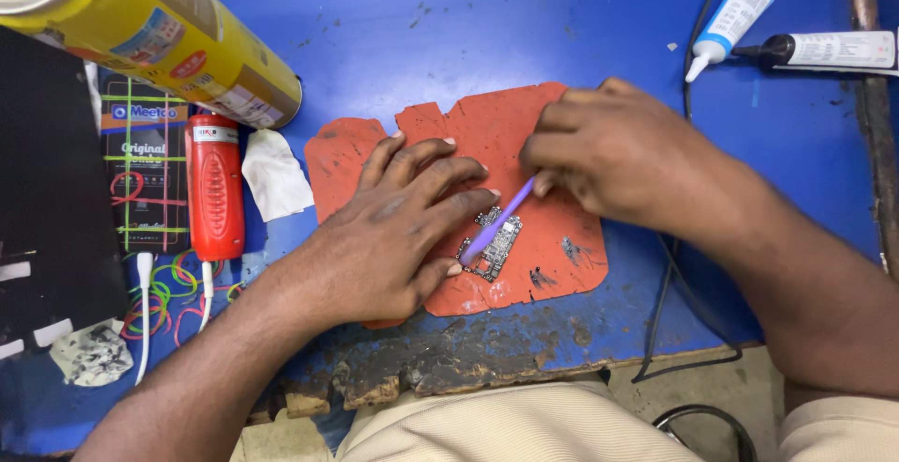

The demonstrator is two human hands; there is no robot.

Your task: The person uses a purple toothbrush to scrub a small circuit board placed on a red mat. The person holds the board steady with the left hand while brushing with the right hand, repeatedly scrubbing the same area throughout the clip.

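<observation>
A small circuit board (496, 245) lies on a worn orange mat (487, 125) on the blue table. My left hand (393, 233) rests flat on the mat, its fingertips pressing against the board's left edge. My right hand (613, 158) pinches a thin purple plastic tool (496, 220), whose tip lies on the board. The tool's upper end is hidden inside my fingers.
A yellow spray can (159, 36) lies at the upper left. A red device (215, 186), a white cloth scrap (274, 174) and coloured rubber bands (173, 293) sit left of the mat. Two glue tubes (744, 3) lie at the upper right. A black cable (667, 322) hangs over the chipped table edge (449, 373).
</observation>
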